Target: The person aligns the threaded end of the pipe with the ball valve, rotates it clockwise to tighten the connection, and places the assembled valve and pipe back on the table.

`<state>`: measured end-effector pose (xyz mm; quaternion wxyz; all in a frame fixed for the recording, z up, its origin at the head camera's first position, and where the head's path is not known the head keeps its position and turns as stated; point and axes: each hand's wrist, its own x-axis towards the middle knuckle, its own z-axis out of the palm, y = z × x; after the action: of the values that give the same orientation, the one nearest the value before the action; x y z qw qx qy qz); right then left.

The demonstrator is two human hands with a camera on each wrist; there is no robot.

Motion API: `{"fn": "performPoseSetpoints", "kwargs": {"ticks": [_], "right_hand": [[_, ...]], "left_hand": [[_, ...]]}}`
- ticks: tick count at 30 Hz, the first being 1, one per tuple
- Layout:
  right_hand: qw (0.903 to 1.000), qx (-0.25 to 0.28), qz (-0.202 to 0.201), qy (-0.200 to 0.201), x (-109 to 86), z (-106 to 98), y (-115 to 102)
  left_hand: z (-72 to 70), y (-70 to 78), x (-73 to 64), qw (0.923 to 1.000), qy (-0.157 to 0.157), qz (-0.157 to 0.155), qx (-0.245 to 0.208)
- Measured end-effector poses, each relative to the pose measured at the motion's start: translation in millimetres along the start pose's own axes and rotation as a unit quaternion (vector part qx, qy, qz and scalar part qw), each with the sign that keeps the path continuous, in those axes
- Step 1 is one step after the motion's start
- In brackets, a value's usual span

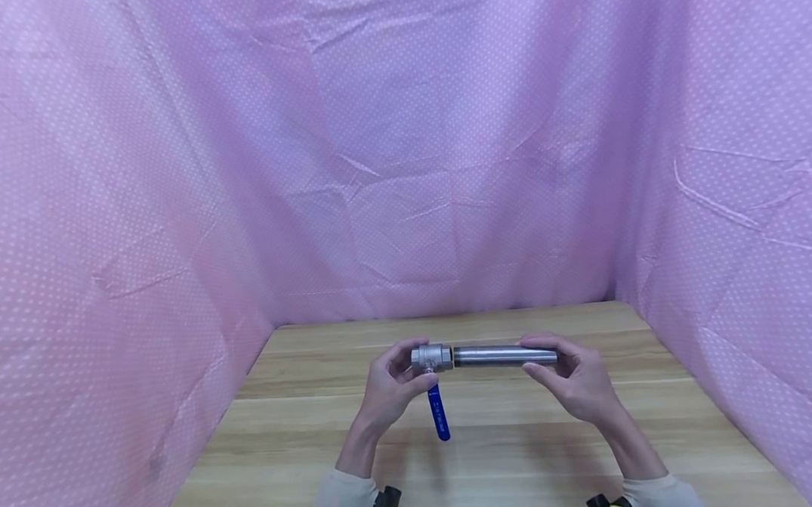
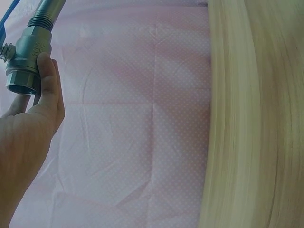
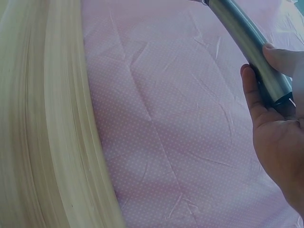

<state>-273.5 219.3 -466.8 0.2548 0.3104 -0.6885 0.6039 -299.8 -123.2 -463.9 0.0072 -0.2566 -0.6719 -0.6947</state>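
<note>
My left hand grips a silver ball valve, whose blue lever handle points down toward me. With thumb and fingers my right hand holds the outer end of a metal pipe. Pipe and valve are lined up level above the table, the pipe's threaded end right at the valve's mouth. In the left wrist view, threads show at the valve body, and its other opening faces the left palm. The pipe's open end lies near the right palm in the right wrist view.
Beneath both hands is a wood-grain table. Pink dotted cloth hangs behind it and along both sides. Black straps with small devices sit on the wrists.
</note>
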Motion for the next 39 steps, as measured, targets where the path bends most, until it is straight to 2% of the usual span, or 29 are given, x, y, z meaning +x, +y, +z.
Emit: {"fn": "performPoseSetpoints", "kwargs": {"ticks": [6,15,26,37,39], "right_hand": [[0.9997,-0.019,0.012,-0.005,-0.3,0.5,-1.9],[0.9998,0.011,-0.014,-0.007,0.7,3.3,-3.2],[0.9994,0.02,-0.025,-0.012,0.1,3.8,-1.3],[0.9996,0.012,-0.021,-0.012,-0.3,2.9,0.8],[0.9999,0.002,-0.01,-0.012,-0.5,2.2,0.3]], "left_hand": [[-0.4,-0.7,-0.1,1.0,-0.005,0.004,0.0],[0.2,-1.8,-1.3,1.0,-0.007,0.0,0.0],[-0.5,-1.8,-1.6,0.9999,-0.009,0.002,0.004],[-0.5,-2.8,-0.7,0.9999,-0.012,0.004,0.001],[-0.2,-3.2,-0.4,0.9999,-0.013,0.007,0.002]]}}
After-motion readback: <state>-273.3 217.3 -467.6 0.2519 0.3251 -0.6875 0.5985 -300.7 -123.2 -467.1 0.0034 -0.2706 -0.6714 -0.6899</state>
